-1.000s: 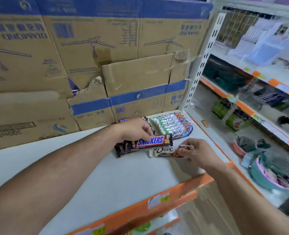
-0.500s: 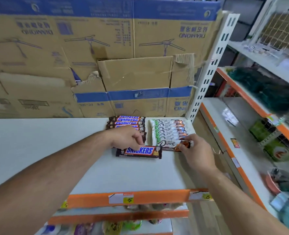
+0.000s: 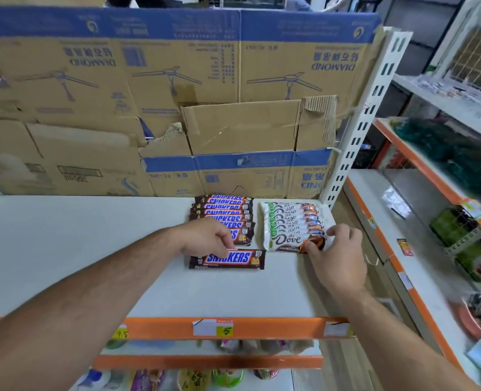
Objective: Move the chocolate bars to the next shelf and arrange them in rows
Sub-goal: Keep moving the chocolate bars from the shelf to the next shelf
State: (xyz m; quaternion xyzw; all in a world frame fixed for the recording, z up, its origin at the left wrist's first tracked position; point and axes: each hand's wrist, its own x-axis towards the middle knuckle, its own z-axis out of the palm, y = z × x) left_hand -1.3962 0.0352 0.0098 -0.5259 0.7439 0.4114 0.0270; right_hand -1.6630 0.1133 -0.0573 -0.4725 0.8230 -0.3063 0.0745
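left hand [image 3: 208, 238]: fingers curled, narrow pinch on the far edge of the loose Snickers bar [image 3: 227, 259].
Snickers bar: flat on the shelf [image 3: 92, 249], mostly running right from your left fingertips.
Snickers row [image 3: 222, 213]: just beyond your left knuckles, overlapped back toward the boxes [image 3: 233, 131]. The near bars are partly hidden by the hand. A gap separates the row from the pinched bar.
step: likely seating both front bars into their rows.
how, left: slide the bar away from you until it meets the nearest row bar. Keep it parallel. Its right end looks slightly past the row's, so draw it back toward your palm first.
Dove row [image 3: 292, 218]: between your two hands, just left of the right fingertips.
Dove bar [image 3: 287, 240]: front of that row, its orange right end in your right pinch.
right hand [image 3: 338, 258]: thumb and fingertips closed narrow on that end.
how, right: lay it flat and match its left end to the row before letting go.
risk: the wrappers look slick, so a hard push could fan the overlapped bars. Go gently.
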